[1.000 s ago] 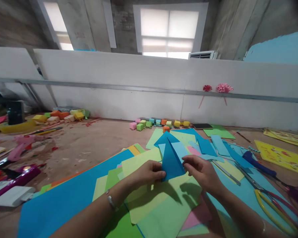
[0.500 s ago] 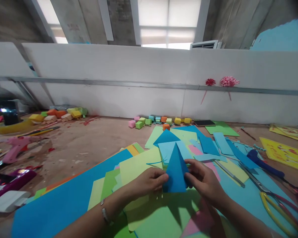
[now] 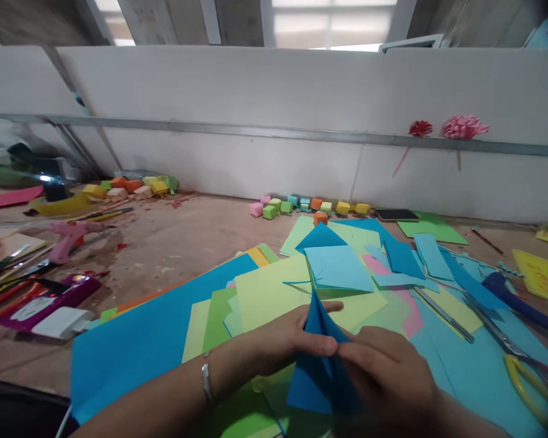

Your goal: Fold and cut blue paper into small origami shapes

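Note:
A folded blue paper (image 3: 313,380) with a pointed top is held between my two hands, above a pile of coloured sheets. My left hand (image 3: 296,337) grips it from the left, thumb across the front fold and a finger reaching out behind. From the right, my right hand (image 3: 386,368) pinches the same fold, its fingertips meeting my left thumb. The paper's lower right part is dark and blurred. Just beyond the hands lie a light blue folded sheet (image 3: 340,267) and a pale yellow-green sheet (image 3: 269,289).
Scissors (image 3: 497,331) with yellow and red handles and silver tweezers (image 3: 442,313) lie at right. Small paper cubes (image 3: 285,207) line the back near a white partition (image 3: 210,158). A pink glue gun (image 3: 68,237) and a purple device (image 3: 55,301) are at left.
The blue paper has turned from a flat-faced pyramid shape to show its open fold and has come lower and nearer. Both hands have closed in on the fold. The view has tilted down and left.

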`<state>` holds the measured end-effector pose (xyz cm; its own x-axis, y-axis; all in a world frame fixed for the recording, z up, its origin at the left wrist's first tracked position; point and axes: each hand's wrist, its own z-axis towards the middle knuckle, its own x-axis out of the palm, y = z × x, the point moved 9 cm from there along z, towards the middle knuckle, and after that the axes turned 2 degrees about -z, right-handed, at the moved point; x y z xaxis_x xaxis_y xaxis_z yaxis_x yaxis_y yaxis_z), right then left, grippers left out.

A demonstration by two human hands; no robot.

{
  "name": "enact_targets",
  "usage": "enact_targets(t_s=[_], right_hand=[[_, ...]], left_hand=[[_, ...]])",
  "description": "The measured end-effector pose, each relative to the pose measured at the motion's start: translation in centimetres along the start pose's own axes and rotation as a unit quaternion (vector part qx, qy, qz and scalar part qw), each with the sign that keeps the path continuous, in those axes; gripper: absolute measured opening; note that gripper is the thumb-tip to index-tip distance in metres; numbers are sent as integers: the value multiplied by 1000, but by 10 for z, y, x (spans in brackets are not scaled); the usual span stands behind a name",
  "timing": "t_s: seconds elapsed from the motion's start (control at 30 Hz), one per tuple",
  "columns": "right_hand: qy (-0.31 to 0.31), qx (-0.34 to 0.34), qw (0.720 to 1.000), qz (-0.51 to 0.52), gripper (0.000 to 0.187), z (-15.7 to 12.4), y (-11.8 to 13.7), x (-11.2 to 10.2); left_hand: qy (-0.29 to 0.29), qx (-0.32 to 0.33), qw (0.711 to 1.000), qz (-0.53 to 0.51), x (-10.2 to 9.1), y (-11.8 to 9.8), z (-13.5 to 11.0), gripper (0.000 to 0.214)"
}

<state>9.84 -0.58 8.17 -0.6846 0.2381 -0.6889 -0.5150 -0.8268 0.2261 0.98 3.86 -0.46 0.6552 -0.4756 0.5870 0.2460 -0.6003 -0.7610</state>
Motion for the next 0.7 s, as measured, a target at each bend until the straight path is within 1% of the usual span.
enact_targets(t_s=[0.07,0.1,0.13,0.2,0.23,0.27,0.3,0.33,0.4,0.43,0.47,0.5,0.57,0.6,0.63,0.7], right_hand=[[-20,46,998,25,16,8,-15,-12],[-24,84,995,41,13,10,-27,-16],[-12,129,990,59,12,11,-42,-16],[36,205,973,98,15,8,-70,-7],[64,222,966,114,19,4,-80,0],[82,216,965,122,22,2,-86,5],[88,183,972,118,26,2,-86,8],[81,135,983,94,29,2,-83,7],[46,21,999,-9,36,3,-68,1],[32,-35,996,-71,39,3,-57,-1],[26,-87,988,-126,40,3,-45,-1],[33,-135,977,-164,40,2,-33,0],[72,-214,956,-186,34,-1,-14,7],[93,-238,950,-178,31,-2,-7,10],[109,-249,948,-165,30,-4,-3,13],[128,-247,951,-132,30,-5,-2,18]], left_hand=[[5,-12,1000,-3,-2,0,0,66],[-8,-10,1000,-9,-6,-1,1,59],[-29,-6,999,-12,-13,-3,2,53],[-80,-12,997,-15,-28,-4,4,47],[-99,-21,995,-16,-35,-4,6,45],[-110,-31,993,-19,-40,-3,7,44],[-115,-41,992,-23,-45,-2,9,43],[-118,-51,991,-27,-48,-2,10,43],[-126,-55,990,-36,-52,-3,12,42],[-132,-54,989,-38,-54,-3,13,40],[-136,-51,989,-41,-54,-5,13,38],[-139,-47,988,-41,-53,-6,13,36],[-147,-37,988,-38,-52,-8,13,31],[-150,-37,987,-36,-51,-9,13,30],[-152,-36,987,-34,-51,-9,13,30],[-153,-37,987,-27,-51,-8,12,30]])
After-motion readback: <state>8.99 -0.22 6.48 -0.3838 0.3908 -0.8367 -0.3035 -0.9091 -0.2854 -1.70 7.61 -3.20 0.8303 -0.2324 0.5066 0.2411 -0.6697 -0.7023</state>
